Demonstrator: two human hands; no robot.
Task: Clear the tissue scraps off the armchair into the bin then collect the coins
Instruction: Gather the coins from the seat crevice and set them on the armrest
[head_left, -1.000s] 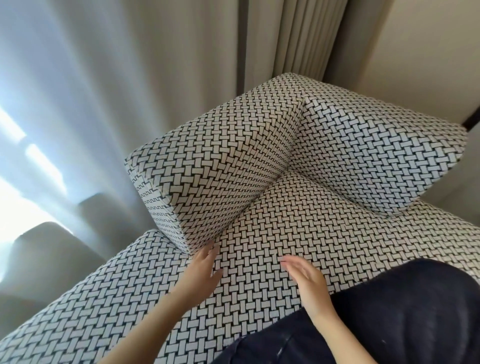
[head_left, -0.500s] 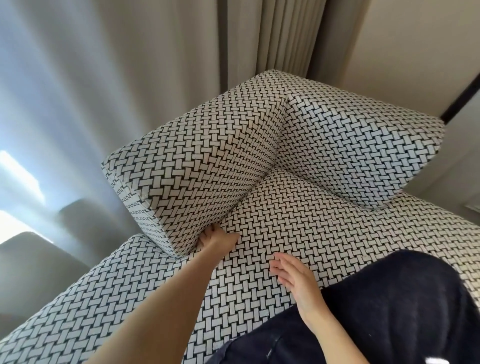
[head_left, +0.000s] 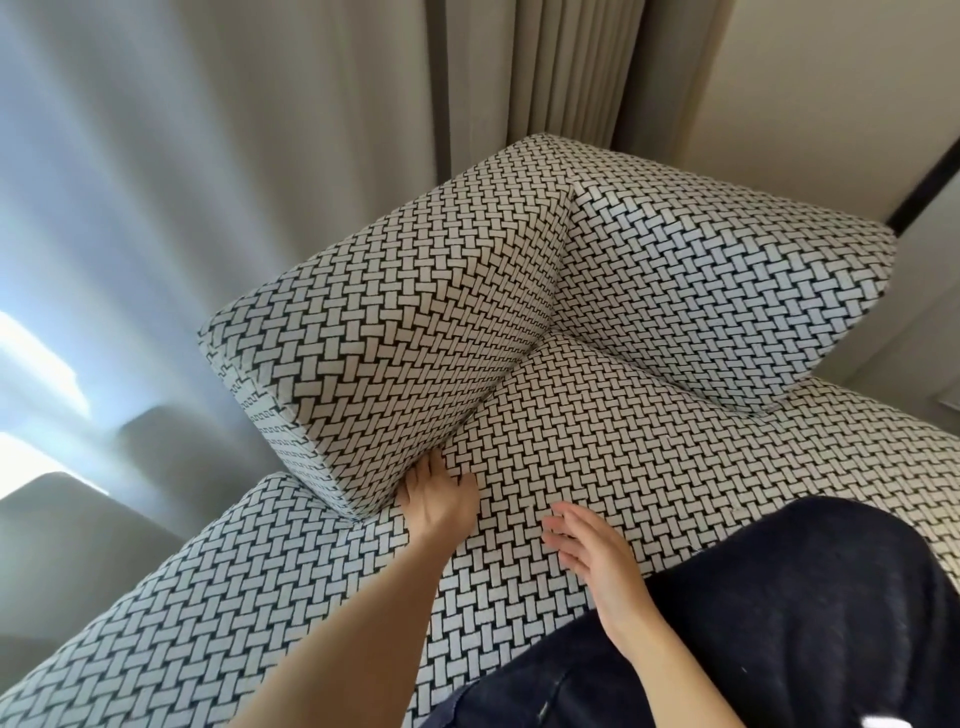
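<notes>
The armchair seat (head_left: 649, 447) is covered in a black-and-white woven pattern. Its left arm cushion (head_left: 395, 343) and back cushion (head_left: 727, 291) meet at the far corner. My left hand (head_left: 439, 499) reaches into the gap where the arm cushion meets the seat; its fingertips are hidden in the crevice. My right hand (head_left: 592, 556) hovers just above the seat with relaxed, slightly spread fingers and holds nothing. No tissue scraps, coins or bin show in this view.
My dark-clothed knee (head_left: 779, 613) rests on the seat's front at lower right. Grey curtains (head_left: 260, 182) hang behind and left of the chair. A beige wall (head_left: 831, 93) stands at the upper right.
My left hand has moved forward from the seat's surface into the gap under the arm cushion. My right hand has shifted a little; the camera has moved closer.
</notes>
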